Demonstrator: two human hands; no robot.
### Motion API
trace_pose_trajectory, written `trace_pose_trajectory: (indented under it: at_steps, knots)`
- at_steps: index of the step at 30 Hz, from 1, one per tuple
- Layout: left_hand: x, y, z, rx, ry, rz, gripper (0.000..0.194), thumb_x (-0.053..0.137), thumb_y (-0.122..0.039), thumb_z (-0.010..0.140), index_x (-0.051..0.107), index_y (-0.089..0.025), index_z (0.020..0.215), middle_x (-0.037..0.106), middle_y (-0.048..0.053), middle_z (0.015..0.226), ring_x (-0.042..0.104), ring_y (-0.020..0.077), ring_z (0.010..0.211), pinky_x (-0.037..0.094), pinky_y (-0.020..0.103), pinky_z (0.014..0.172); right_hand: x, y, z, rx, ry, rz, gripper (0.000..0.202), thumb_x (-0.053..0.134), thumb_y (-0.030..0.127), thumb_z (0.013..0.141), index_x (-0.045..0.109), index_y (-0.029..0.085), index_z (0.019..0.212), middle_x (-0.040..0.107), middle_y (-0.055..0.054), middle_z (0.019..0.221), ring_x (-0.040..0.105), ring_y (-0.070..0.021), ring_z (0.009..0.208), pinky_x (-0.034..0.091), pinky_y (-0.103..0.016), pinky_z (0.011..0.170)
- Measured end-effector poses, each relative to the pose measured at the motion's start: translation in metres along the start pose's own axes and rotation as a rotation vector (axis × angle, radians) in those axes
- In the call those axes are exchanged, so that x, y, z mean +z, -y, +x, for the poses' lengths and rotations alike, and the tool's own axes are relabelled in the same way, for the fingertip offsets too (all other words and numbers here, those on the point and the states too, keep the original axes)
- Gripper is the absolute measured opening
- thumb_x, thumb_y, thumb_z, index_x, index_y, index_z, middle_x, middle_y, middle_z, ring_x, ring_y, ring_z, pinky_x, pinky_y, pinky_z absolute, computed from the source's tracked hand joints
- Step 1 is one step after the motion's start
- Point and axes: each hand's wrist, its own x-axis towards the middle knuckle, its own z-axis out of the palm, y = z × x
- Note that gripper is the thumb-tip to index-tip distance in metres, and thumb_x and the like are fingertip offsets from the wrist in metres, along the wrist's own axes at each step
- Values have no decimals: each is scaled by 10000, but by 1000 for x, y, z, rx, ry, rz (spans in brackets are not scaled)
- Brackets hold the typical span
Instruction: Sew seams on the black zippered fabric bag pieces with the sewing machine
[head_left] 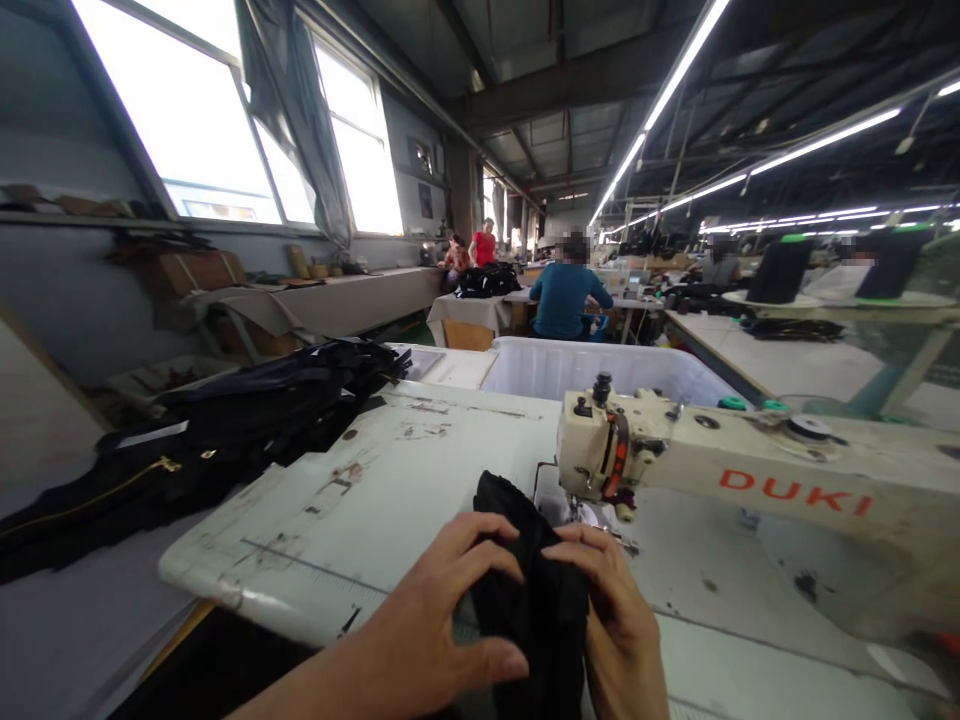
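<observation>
A piece of black fabric lies on the white sewing table, running toward the needle area of a cream sewing machine with red lettering. My left hand presses on the fabric's left side, fingers spread over it and thumb against its edge. My right hand holds the fabric's right side, fingers curled over the top. Both hands are just in front of the machine head.
A heap of black garments with a gold zipper lies on the left of the table. A white plastic bin stands behind the machine. Other people sit at tables farther back, one in a teal top. Windows line the left wall.
</observation>
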Motion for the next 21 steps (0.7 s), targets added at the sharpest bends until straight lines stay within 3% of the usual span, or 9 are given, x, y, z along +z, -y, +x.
trace_pose_trajectory:
  at_steps: [2,5,8,12,18,21]
  knots:
    - [9,-1,1,73,-35,35,171,571,-342,892,600,-189,821,629,49,945,580,204,936,407,366,928,-1,-3,0,32,30,75,124,572,299,876,670,282,950,570,-50,1104,579,-215,1048,489,-263,807]
    - [21,-1,1,125,-127,175,273,529,-246,913,517,-176,649,580,-19,631,569,153,690,347,410,930,2,-8,-1,118,20,147,121,584,340,861,657,275,934,573,-42,1131,582,-212,1054,478,-259,821]
    - [33,-2,3,115,-187,305,119,683,-240,816,585,-187,776,622,-30,651,583,164,667,354,409,895,9,-9,-3,187,-78,134,148,607,382,835,659,260,898,589,-36,1087,569,-217,1057,450,-272,863]
    - [49,-2,6,177,-268,308,215,661,-105,787,614,-198,975,696,14,843,623,190,761,416,320,732,18,-6,-6,233,-156,134,181,624,402,821,654,250,913,624,-15,932,607,-192,909,475,-267,810]
    - [57,5,12,265,-506,304,153,592,-32,795,632,-176,830,676,13,704,609,164,636,434,299,654,24,-2,-14,345,-208,252,399,560,437,888,487,264,1241,674,-25,1004,647,-190,934,513,-281,808]
    - [50,6,14,240,-557,290,141,605,-39,788,629,-177,804,676,8,699,609,152,632,449,281,644,19,-3,-20,314,-165,281,257,566,382,895,557,264,1124,658,-31,1012,630,-182,960,494,-278,849]
